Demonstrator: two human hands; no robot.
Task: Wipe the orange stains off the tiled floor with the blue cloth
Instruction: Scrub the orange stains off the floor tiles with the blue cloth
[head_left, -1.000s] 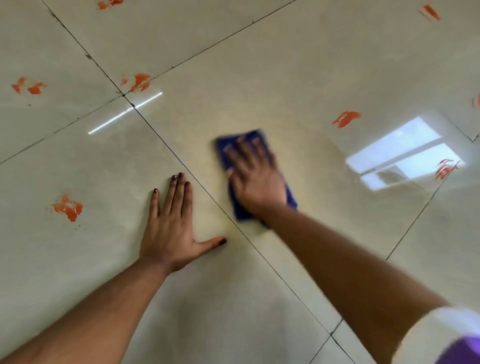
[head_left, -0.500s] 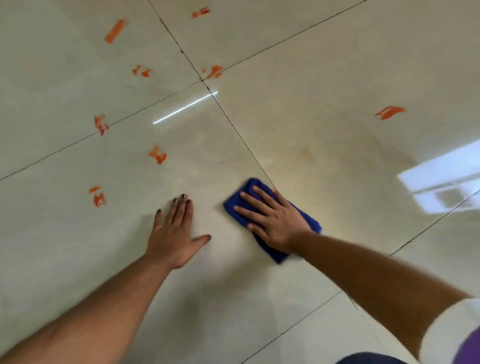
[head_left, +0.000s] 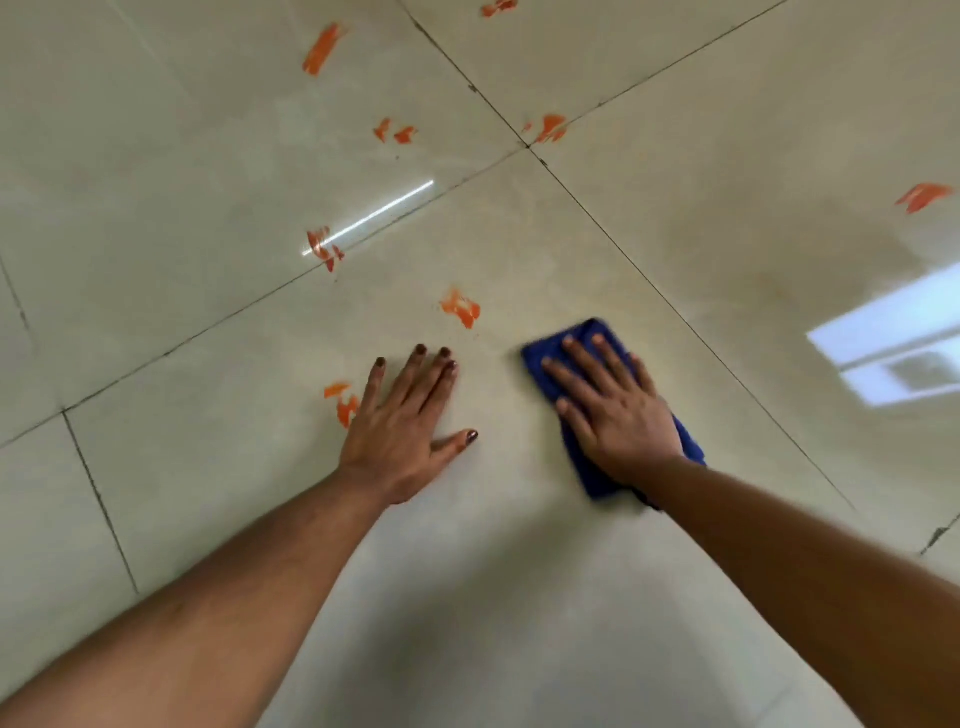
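My right hand (head_left: 615, 410) presses flat, fingers straight, on the folded blue cloth (head_left: 540, 358) on the glossy beige tiled floor (head_left: 519, 597). My left hand (head_left: 405, 421) rests flat on the same tile, fingers spread, about a hand's width left of the cloth. An orange stain (head_left: 461, 308) lies just beyond both hands. Another orange stain (head_left: 343, 402) sits right beside my left little finger. More stains lie farther off: one on the grout line (head_left: 323, 248), a pair (head_left: 394, 132), a long streak (head_left: 321, 48), one at the tile corner (head_left: 549, 128) and one far right (head_left: 923, 195).
Dark grout lines cross the floor, meeting at a corner (head_left: 527, 146) beyond the hands. A bright window reflection (head_left: 893, 345) shines on the tile at the right. A thin light streak (head_left: 371, 217) glints on the floor at centre left.
My right hand has slid the blue cloth left across the grout line onto the tile where my left hand rests. The view has swung, bringing more stains at the left into sight.
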